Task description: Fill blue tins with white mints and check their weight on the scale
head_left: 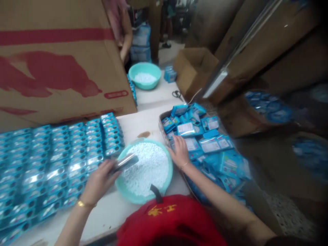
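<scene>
At centre, the left hand (pixel 101 178) gripped a metal tube (pixel 126 162) over the bowl (pixel 126 193); a knock risked spilling pellets (pixel 151 164). The right hand (pixel 180 153), apart, lay by blue packs (pixel 212 145), grip unclear.

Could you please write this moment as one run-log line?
left hand: holds metallic object over white pellets in teal bowl; right hand: at tray of blue packs; left side: rows of blue boxes
</scene>
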Available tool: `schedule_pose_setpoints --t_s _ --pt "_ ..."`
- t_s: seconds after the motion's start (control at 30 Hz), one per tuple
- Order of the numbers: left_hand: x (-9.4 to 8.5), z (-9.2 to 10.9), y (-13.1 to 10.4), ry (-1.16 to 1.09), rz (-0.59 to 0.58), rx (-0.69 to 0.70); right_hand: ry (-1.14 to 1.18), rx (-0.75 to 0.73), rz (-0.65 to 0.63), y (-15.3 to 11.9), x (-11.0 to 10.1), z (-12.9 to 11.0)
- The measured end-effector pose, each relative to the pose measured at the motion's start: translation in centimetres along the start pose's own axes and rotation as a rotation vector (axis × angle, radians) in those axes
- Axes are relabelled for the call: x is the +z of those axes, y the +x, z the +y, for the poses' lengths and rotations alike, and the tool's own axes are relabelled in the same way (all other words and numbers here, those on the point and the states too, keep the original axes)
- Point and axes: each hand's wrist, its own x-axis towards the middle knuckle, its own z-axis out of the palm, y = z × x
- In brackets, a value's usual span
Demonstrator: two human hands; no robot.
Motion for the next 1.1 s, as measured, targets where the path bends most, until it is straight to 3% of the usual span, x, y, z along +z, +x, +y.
schedule_pose_setpoints --t_s 0.1,0.2,0.33,0.47,0.7,0.83,0.93,1.03,1.1 --pt "-0.4 -1.7 -0.1 0.02 0.105 -0.031 -0.22 0.17 -0.259 2.6 -0.1 1.0" --pt "0.3 -2.8 0.0 0.032 0.202 -0.057 -0.284 0.206 -0.444 4.1 1.1 0.0" --pt "1.5 -4.9 0.0 0.013 0.257 -0.098 -0.304 0.236 -0.482 5.0 2.2 -0.4" --pt "1.8 -6.5 -0.1 0.015 0.264 -0.142 -0.32 0.282 -0.487 5.4 1.7 1.1" --pt "0.8 -5.2 -0.4 0.075 0.238 -0.207 -0.339 0.345 -0.541 6.6 -0.5 3.9" --pt "0.3 -5.6 -0.8 0.138 0.183 -0.254 -0.353 0.372 -0.576 7.2 -0.2 4.5" --pt "-0.2 -6.3 -0.9 0.161 0.16 -0.285 -0.399 0.268 -0.492 6.5 0.3 3.3" --pt "-0.7 -6.8 -0.5 0.167 0.148 -0.31 -0.381 -0.001 -0.373 5.3 1.4 0.5" --pt "-0.9 -7.1 -0.1 0.172 0.128 -0.329 -0.31 -0.087 -0.447 5.0 2.9 -1.6"
